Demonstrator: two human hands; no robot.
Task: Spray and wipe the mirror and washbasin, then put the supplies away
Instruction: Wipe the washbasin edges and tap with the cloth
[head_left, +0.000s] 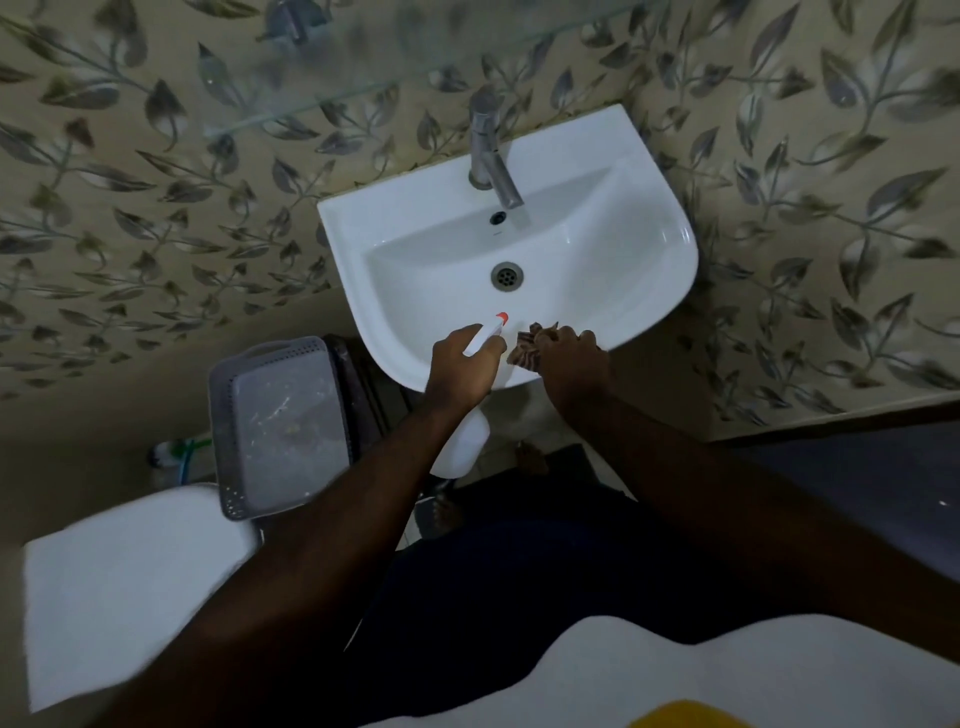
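Note:
A white washbasin (597, 249) with a steel tap (491, 156) and a drain (507, 275) hangs on the leaf-patterned wall. My left hand (462, 366) grips a white spray bottle (470, 441) by its neck, its red-tipped nozzle (500, 318) pointing into the bowl over the front rim. My right hand (574, 364) holds a bunched brown patterned cloth (527, 348) against the basin's front rim, right beside the nozzle. The mirror is out of view.
A glass shelf (363, 88) runs along the wall above the tap. Left of the basin stands a grey perforated basket (226, 415). Below it lies a white toilet lid (130, 587). A green-handled brush (179, 449) rests by the wall.

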